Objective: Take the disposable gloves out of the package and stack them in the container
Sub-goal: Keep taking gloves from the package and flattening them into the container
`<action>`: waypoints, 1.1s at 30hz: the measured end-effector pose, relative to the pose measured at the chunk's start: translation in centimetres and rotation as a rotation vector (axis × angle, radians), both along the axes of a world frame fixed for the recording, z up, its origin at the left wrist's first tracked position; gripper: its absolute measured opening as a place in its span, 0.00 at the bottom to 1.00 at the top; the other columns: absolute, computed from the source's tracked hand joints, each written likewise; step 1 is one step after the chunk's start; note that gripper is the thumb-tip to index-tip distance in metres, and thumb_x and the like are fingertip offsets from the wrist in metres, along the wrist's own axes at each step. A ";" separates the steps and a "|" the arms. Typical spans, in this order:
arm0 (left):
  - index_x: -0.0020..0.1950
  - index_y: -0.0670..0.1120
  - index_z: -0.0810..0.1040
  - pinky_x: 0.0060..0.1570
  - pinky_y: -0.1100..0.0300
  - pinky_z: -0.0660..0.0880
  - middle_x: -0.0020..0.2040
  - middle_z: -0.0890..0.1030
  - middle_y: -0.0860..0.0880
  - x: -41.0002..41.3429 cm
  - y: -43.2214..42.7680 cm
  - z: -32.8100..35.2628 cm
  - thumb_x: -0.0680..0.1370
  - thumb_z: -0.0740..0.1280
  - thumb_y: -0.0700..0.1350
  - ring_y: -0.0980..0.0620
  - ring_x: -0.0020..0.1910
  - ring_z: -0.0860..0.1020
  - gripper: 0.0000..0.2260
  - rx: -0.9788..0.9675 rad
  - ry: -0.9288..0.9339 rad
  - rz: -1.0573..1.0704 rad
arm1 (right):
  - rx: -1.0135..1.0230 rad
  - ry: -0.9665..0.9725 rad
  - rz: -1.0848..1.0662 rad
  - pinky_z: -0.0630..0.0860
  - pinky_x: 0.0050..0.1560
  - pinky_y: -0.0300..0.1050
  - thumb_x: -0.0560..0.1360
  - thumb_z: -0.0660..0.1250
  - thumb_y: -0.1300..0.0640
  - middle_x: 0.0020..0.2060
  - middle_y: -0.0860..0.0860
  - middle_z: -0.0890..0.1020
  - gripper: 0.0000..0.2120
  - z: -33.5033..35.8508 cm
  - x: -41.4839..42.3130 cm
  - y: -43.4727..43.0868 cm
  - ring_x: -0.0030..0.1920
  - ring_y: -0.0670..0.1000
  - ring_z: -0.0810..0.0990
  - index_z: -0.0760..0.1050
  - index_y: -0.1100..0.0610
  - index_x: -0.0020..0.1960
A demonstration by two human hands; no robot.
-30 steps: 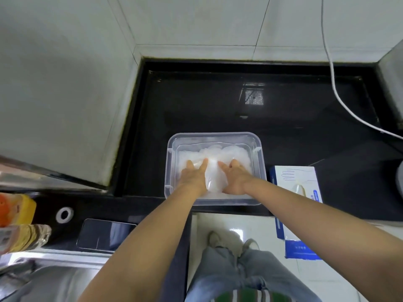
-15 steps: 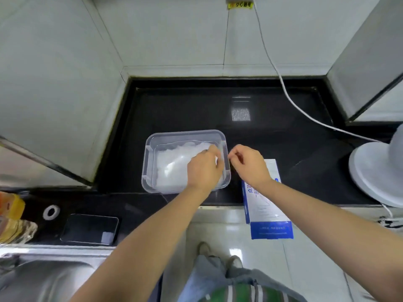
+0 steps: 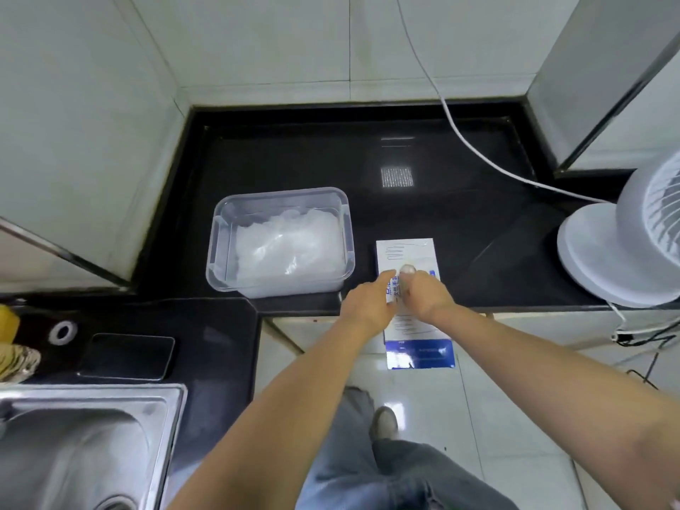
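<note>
Now the glove package [image 3: 404, 252], a white box with a blue end panel, lies on the table [image 3: 294, 156] just right of the container [image 3: 217, 259], its near end overhanging the table edge. Our left hand [image 3: 368, 305] rests on its top with fingers stretched out. Our right hand [image 3: 427, 296] has its fingers bunched at the opening, where a pale tuft [image 3: 407, 269] shows, but we cannot tell whether they pinch it. The clear container holds a crumpled white heap of gloves [image 3: 287, 248], so we judge the task well under way; how many are left in the box is hidden. On the box we see a line drawing of a glove and blue characters, too blurred to read; the panel's small print is illegible too. Farther off stand a white fan [image 3: 625, 244] and its cable [image 3: 474, 149], with a phone [image 3: 127, 357] and a sink [image 3: 73, 447] at left
</note>
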State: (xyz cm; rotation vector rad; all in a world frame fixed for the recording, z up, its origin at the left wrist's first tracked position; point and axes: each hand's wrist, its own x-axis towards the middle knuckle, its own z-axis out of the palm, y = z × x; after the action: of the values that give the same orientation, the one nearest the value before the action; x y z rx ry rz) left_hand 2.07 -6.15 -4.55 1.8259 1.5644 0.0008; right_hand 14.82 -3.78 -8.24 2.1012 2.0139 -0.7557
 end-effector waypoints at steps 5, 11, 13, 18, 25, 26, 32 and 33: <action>0.79 0.60 0.48 0.55 0.51 0.74 0.60 0.78 0.45 0.3 1.4 -1.6 0.79 0.64 0.52 0.44 0.57 0.77 0.33 -0.076 0.052 -0.007 | -0.065 -0.051 0.027 0.70 0.43 0.46 0.78 0.61 0.60 0.46 0.53 0.76 0.07 0.1 0.3 1.1 0.44 0.55 0.74 0.69 0.57 0.56; 0.78 0.60 0.47 0.54 0.51 0.76 0.60 0.79 0.47 0.7 2.6 -2.6 0.75 0.68 0.57 0.46 0.57 0.78 0.39 -0.049 0.096 -0.066 | 0.028 -0.103 -0.023 0.72 0.41 0.42 0.79 0.62 0.58 0.51 0.52 0.82 0.10 -0.8 0.3 1.5 0.46 0.53 0.80 0.77 0.53 0.59; 0.78 0.59 0.49 0.53 0.51 0.77 0.60 0.79 0.48 0.7 3.0 -2.8 0.74 0.70 0.58 0.45 0.56 0.79 0.39 -0.040 0.093 -0.079 | 0.077 -0.079 -0.049 0.72 0.40 0.41 0.79 0.62 0.58 0.49 0.52 0.83 0.10 -1.1 0.5 1.4 0.43 0.52 0.79 0.78 0.52 0.57; 0.77 0.58 0.49 0.53 0.51 0.77 0.62 0.78 0.48 0.8 3.4 -3.1 0.73 0.71 0.57 0.44 0.57 0.78 0.41 -0.041 0.134 -0.095 | 0.139 0.174 -0.183 0.79 0.44 0.42 0.78 0.65 0.57 0.45 0.52 0.83 0.06 -0.9 1.6 1.2 0.40 0.50 0.80 0.81 0.56 0.46; 0.77 0.57 0.52 0.44 0.59 0.69 0.63 0.77 0.49 1.1 3.2 -2.3 0.74 0.71 0.54 0.46 0.59 0.77 0.38 -0.019 0.145 -0.087 | 0.270 0.618 -0.374 0.71 0.47 0.31 0.80 0.64 0.58 0.50 0.48 0.73 0.04 0.5 3.4 0.8 0.48 0.47 0.76 0.75 0.54 0.46; 0.77 0.57 0.52 0.43 0.59 0.68 0.63 0.76 0.49 1.2 3.1 -2.2 0.74 0.71 0.54 0.46 0.59 0.77 0.38 -0.017 0.150 -0.082 | 0.271 0.665 -0.385 0.72 0.47 0.30 0.80 0.64 0.58 0.50 0.48 0.74 0.03 0.7 3.5 0.6 0.49 0.47 0.77 0.74 0.54 0.47; 0.77 0.57 0.50 0.45 0.60 0.70 0.64 0.76 0.49 1.4 2.8 -2.0 0.75 0.70 0.54 0.46 0.59 0.77 0.38 -0.032 0.160 -0.068 | 0.331 0.747 -0.448 0.75 0.45 0.31 0.79 0.66 0.57 0.48 0.49 0.78 0.02 1.1 3.7 0.0 0.47 0.47 0.79 0.74 0.53 0.48; 0.78 0.57 0.49 0.45 0.60 0.70 0.64 0.76 0.49 1.4 2.7 -2.0 0.75 0.70 0.54 0.46 0.59 0.77 0.38 -0.033 0.164 -0.067 | 0.358 0.744 -0.462 0.76 0.46 0.32 0.79 0.66 0.57 0.48 0.49 0.79 0.02 1.2 3.8 0.1 0.47 0.48 0.79 0.74 0.53 0.48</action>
State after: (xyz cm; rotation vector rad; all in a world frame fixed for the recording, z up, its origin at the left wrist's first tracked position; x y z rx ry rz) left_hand 3.47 -3.44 -6.53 1.8909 1.6030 -0.2093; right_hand 18.59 -3.69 -7.06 2.8601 2.0995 -1.5427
